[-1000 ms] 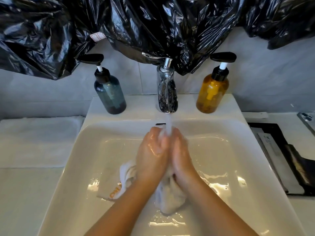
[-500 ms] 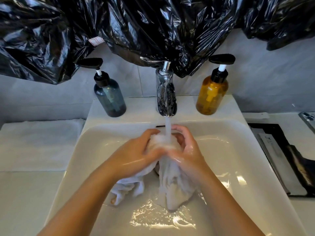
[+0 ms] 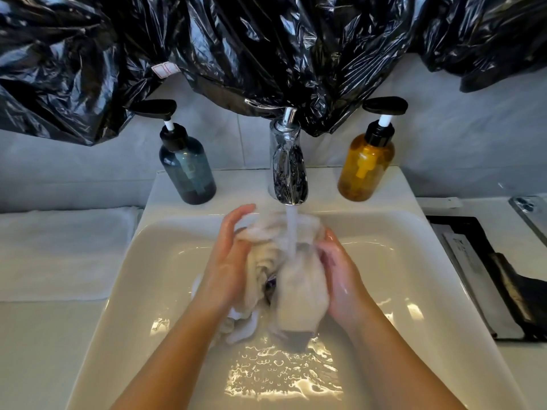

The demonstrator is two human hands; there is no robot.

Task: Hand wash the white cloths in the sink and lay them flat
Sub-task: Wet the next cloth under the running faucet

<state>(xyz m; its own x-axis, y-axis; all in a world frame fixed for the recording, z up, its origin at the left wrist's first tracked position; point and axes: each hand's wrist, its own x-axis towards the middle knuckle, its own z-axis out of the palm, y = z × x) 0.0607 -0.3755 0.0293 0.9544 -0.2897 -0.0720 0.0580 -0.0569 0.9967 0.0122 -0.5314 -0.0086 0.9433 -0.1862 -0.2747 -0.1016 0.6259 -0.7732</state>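
Left hand (image 3: 228, 261): laid against the left side of the white cloth (image 3: 299, 291), fingers nearly straight and reaching upward, so the bundle was pressed rather than gripped.
Right hand (image 3: 337, 270): curled round the cloth's right side; the fabric was thus squeezed between both palms, judged to be a rubbing stroke.
Folded towel (image 3: 59, 250): white and soft-napped, spread flat on the counter left of the basin, probably meant as the laying-out spot.
Blue-grey pump bottle (image 3: 188, 170): translucent and round-shouldered, stood on the ledge left of the tap, within easy reach.
Sink (image 3: 154, 276): glossy white ceramic, rectangular with rounded corners; a rippled film of water was seen at the front.
Tap (image 3: 288, 170): polished chrome; its water stream (image 3: 291, 229) was let fall straight onto the cloth.
Cloth: sodden and bunched into a limp roll over the middle of the basin, held under the stream for rinsing; whether the folds beneath the left wrist belonged to a second cloth could not be told.
Amber pump bottle (image 3: 365, 170): same shape, placed right of the tap.
Black tray (image 3: 455, 221): flat, set on the right counter, well apart from the washing.
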